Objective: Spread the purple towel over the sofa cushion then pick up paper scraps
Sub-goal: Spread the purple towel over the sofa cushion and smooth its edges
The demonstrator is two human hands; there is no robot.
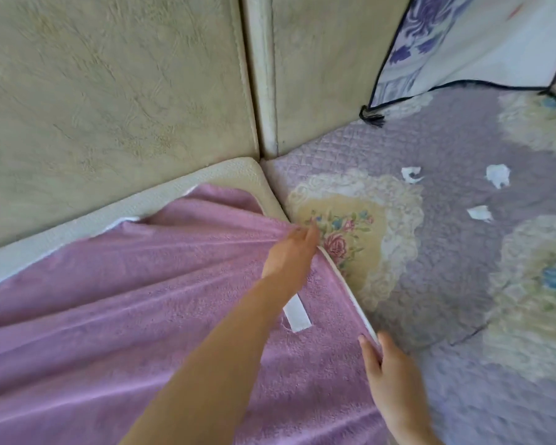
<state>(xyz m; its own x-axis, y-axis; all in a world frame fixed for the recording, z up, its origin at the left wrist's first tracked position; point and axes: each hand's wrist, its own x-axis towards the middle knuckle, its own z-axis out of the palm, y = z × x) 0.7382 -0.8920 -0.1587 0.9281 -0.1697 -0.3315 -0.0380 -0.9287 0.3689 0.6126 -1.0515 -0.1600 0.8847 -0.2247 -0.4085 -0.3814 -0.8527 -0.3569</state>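
Note:
A purple towel [142, 300] lies over the cream sofa cushion [225, 175], with folds running toward its far right corner. My left hand [291, 252] pinches that far right edge of the towel, pulling it taut. My right hand [389, 380] grips the towel's white-trimmed right edge nearer to me. A white label [297, 317] shows on the towel between my hands. Three white paper scraps [411, 174], [498, 175], [480, 213] lie on the lilac quilted cover to the right, apart from both hands.
The lilac floral quilted cover [446, 268] spreads over the seat to the right. Cream back cushions [109, 85] rise behind. A blue-and-white patterned pillow [469, 43] with dark piping leans at the upper right.

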